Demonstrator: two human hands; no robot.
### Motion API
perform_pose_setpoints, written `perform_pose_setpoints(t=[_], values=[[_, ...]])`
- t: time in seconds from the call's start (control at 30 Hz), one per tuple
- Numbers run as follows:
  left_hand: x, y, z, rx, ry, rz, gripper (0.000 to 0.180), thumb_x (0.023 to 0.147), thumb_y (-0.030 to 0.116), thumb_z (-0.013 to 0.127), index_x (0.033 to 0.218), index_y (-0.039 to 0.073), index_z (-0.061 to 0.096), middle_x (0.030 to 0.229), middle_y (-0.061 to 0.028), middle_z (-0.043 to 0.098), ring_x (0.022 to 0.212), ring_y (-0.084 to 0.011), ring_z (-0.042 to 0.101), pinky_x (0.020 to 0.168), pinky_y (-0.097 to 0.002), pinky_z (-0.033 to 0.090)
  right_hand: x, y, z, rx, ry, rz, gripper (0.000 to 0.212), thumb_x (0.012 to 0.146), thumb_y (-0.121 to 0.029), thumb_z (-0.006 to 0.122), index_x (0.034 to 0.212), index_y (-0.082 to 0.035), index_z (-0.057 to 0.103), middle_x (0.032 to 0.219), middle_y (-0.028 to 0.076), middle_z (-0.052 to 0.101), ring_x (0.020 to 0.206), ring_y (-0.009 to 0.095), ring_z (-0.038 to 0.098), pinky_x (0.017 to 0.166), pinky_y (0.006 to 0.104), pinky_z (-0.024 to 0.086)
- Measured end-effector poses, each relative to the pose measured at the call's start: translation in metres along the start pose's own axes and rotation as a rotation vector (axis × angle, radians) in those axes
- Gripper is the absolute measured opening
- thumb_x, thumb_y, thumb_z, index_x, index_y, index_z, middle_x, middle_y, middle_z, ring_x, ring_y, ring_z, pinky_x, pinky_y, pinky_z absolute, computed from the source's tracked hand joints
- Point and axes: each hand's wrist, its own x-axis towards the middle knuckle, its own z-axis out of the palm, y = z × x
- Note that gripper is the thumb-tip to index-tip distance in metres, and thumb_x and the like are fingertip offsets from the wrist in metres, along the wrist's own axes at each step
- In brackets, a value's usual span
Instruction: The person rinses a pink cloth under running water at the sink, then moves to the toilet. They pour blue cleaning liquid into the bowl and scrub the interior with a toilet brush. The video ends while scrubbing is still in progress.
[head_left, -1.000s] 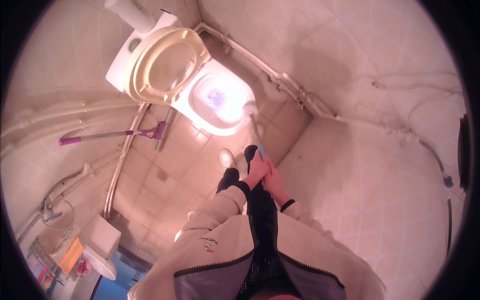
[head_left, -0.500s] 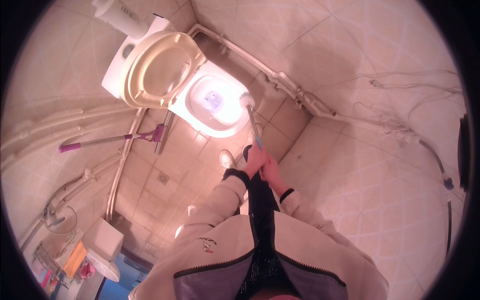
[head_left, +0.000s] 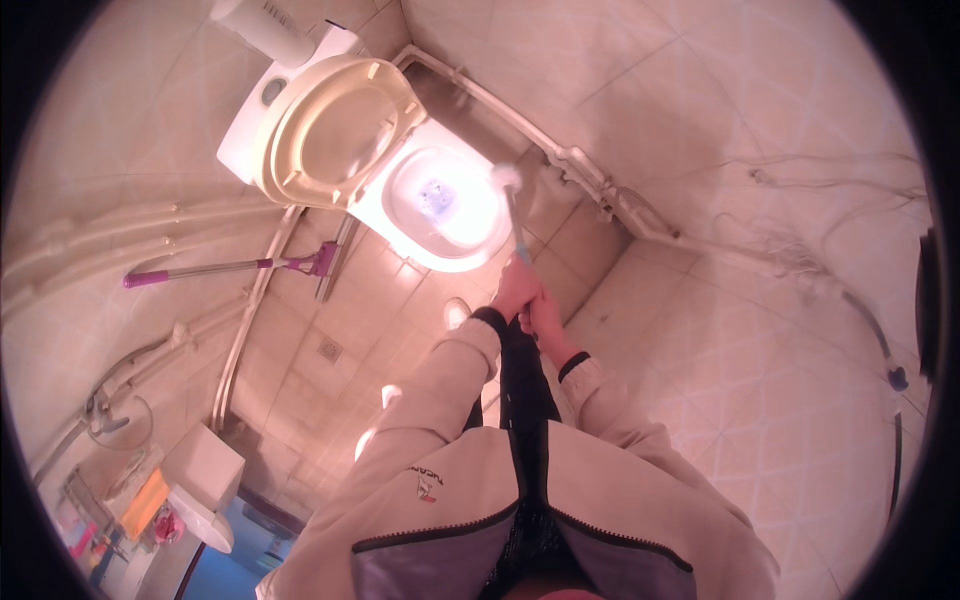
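Note:
A toilet brush [head_left: 514, 207] with a white head and a light blue grip reaches forward from my hands. Both hands are closed round its handle, my left hand [head_left: 515, 287] farther up toward the head, my right hand [head_left: 543, 318] close behind it. The brush head is at the right rim of the toilet bowl [head_left: 392, 240]; whether it touches the rim I cannot tell. Bluish-purple water shows at the bottom of the bowl. The yellowish seat and lid [head_left: 340, 140] stand raised against the white tank [head_left: 240, 150].
A purple-and-grey mop [head_left: 220, 269] leans on the left, its head by the toilet. Pipes [head_left: 570, 160] run along the wall behind and to the right. A floor drain [head_left: 329, 349] lies left of my feet. At lower left are a white basin [head_left: 203, 467] and a shelf of toiletries.
The brush head has shifted slightly up and right along the bowl's rim, and my hands have moved a little forward with it. The whole view has also shifted slightly.

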Motion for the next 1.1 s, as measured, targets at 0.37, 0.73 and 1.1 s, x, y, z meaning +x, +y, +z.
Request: perform_pose_setpoints(t=[0.37, 0.73, 1.1], values=[[-0.019, -0.017, 0.015, 0.010, -0.008, 0.038, 0.034, 0.090, 0.024, 0.054, 0.111, -0.002, 0.049, 0.101, -0.0304, 0.064, 0.099, -0.0469, 0.062, 0.082, -0.0531, 0.049, -0.033, -0.001, 0.005, 0.056, 0.125, 0.090, 0.030, 0.103, -0.041, 0.039, 0.100, -0.017, 0.056, 0.057, -0.005, 0.041, 0.041, 0.005, 0.034, 0.035, 0.0212, 0.024], [-0.071, -0.062, 0.042, -0.010, 0.023, 0.014, 0.040, 0.090, 0.024, 0.056, 0.116, -0.003, 0.044, 0.098, -0.0354, 0.062, 0.098, -0.0504, 0.060, 0.084, -0.0540, 0.049, -0.077, 0.047, -0.013, -0.070, 0.126, 0.205, 0.040, 0.105, -0.041, 0.035, 0.138, -0.022, 0.047, 0.057, -0.004, 0.041, 0.041, 0.005, 0.035, 0.035, 0.0221, 0.027], [-0.111, -0.083, 0.031, 0.015, 0.051, -0.050, 0.038, 0.091, 0.023, 0.056, 0.115, -0.003, 0.042, 0.099, -0.0332, 0.063, 0.095, -0.0493, 0.062, 0.080, -0.0541, 0.050, -0.098, 0.060, -0.004, -0.064, 0.034, 0.380, 0.040, 0.105, -0.041, 0.034, 0.138, -0.022, 0.046, 0.059, -0.004, 0.040, 0.042, 0.006, 0.034, 0.035, 0.0227, 0.026]])
